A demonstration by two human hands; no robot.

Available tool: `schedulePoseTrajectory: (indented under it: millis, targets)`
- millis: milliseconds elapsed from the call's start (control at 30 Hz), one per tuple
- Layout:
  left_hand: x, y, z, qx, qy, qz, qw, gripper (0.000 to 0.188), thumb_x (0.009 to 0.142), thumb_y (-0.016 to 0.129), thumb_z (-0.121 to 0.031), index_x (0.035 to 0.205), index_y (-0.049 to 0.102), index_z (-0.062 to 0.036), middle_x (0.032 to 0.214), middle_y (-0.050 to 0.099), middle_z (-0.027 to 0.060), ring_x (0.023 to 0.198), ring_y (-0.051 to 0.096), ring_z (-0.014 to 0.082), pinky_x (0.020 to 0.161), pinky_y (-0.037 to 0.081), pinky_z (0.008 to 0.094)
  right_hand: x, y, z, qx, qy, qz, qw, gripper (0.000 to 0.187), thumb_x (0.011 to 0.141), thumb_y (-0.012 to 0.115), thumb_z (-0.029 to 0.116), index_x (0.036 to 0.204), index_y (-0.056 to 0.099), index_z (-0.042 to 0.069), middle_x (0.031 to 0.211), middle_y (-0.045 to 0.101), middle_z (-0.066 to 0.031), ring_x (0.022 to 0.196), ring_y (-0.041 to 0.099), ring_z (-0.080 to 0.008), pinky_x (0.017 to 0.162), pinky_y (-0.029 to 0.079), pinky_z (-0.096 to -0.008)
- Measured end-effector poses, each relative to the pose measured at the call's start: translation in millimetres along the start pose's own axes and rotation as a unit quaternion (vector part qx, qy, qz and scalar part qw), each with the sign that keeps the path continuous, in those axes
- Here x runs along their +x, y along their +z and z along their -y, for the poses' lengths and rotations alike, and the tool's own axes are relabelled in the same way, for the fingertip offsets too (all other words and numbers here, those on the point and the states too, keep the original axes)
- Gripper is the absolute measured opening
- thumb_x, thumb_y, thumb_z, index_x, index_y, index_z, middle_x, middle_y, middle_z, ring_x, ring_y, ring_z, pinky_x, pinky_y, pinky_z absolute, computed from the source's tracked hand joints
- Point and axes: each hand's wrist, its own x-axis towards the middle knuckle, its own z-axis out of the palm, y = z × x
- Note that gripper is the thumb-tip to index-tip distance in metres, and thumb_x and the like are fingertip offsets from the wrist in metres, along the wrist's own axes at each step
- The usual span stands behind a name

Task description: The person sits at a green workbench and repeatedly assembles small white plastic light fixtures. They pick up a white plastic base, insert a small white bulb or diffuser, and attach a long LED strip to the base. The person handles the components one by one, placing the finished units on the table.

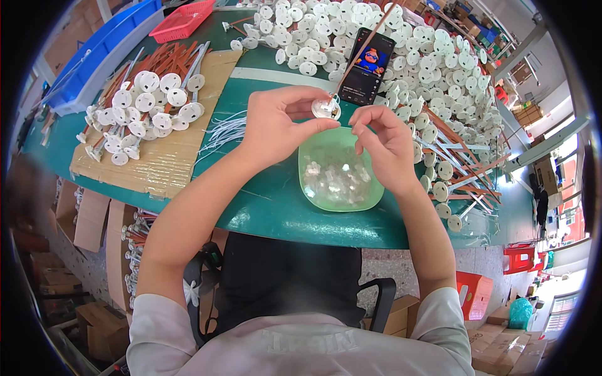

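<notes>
My left hand [276,122] pinches a white round disc piece [325,110] between thumb and fingers. From the disc a long brown strip [367,47] runs up to the right, passing in front of a phone. Close by on the right, my right hand [387,143] has its thumb and fingertips pressed together; anything between them is too small to tell. It hovers over the right side of a light green plastic bowl [342,207]. Small clear, shiny flat pieces [337,180] lie inside this bowl.
A phone [369,66] leans against a large heap of white disc pieces [439,69]. More disc pieces [147,106] lie on cardboard [175,166] at left, beside thin white wires [224,135]. Red [182,20] and blue trays [94,56] stand at the far left of the green table [282,225].
</notes>
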Motion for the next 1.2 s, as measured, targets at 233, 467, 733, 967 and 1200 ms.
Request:
schedulePoseTrajectory:
  millis: [233, 467, 733, 967, 1200]
  targets:
    - [-0.4, -1.7, 3.1, -0.078, -0.005, 0.018, 0.997, 0.043, 0.077, 0.082, 0.006, 0.117, 0.065, 0.0070, 0.113, 0.071, 0.0177, 0.101, 0.071, 0.0206, 0.093, 0.059, 0.0337, 2.4, 0.1, -0.8, 0.011, -0.020, -0.012, 1.000, 0.006, 0.095, 0.060, 0.003, 0.101, 0.057, 0.002, 0.109, 0.064, -0.0067, 0.093, 0.058, -0.0084, 0.070, 0.051, -0.0254]
    - [-0.7, -5.9, 1.4, -0.101, -0.006, -0.002, 0.995, 0.042, 0.077, 0.083, 0.003, 0.115, 0.066, 0.0078, 0.110, 0.072, 0.0158, 0.100, 0.071, 0.0190, 0.092, 0.059, 0.0324, -18.2, -15.8, 48.6, -0.193, -0.231, -0.159, 0.940, 0.009, 0.088, 0.064, -0.004, 0.096, 0.060, -0.002, 0.103, 0.068, -0.0118, 0.089, 0.063, -0.0150, 0.078, 0.053, -0.0280]
    - [2.6, -6.3, -2.8, -0.023, 0.025, -0.044, 0.998, 0.039, 0.079, 0.080, 0.005, 0.115, 0.066, 0.0068, 0.110, 0.072, 0.0161, 0.099, 0.071, 0.0187, 0.092, 0.058, 0.0310, -183.1, -55.3, 83.0, -0.547, -0.077, 0.077, 0.830, 0.023, 0.065, 0.069, -0.007, 0.084, 0.060, 0.001, 0.085, 0.068, -0.0128, 0.073, 0.064, -0.0291, 0.067, 0.053, -0.0384]
    - [4.7, -5.9, -3.3, 0.016, 0.054, -0.046, 0.997, 0.038, 0.080, 0.083, -0.003, 0.114, 0.068, 0.0043, 0.106, 0.073, 0.0135, 0.095, 0.072, 0.0157, 0.088, 0.058, 0.0276, -338.2, -111.4, 21.2, -0.666, 0.195, 0.008, 0.720, 0.013, 0.073, 0.064, -0.003, 0.084, 0.058, 0.001, 0.079, 0.065, -0.0156, 0.075, 0.065, -0.0380, 0.067, 0.054, -0.0436]
    - [7.3, -7.6, 12.8, 0.017, 0.058, -0.053, 0.997, 0.041, 0.076, 0.089, -0.022, 0.106, 0.073, 0.0005, 0.098, 0.075, 0.0088, 0.088, 0.073, 0.0135, 0.081, 0.059, 0.0266, -368.2, -115.5, 18.8, -0.537, 0.326, -0.063, 0.776, 0.012, 0.079, 0.063, -0.003, 0.090, 0.062, 0.000, 0.078, 0.070, -0.0168, 0.069, 0.068, -0.0326, 0.061, 0.053, -0.0415]
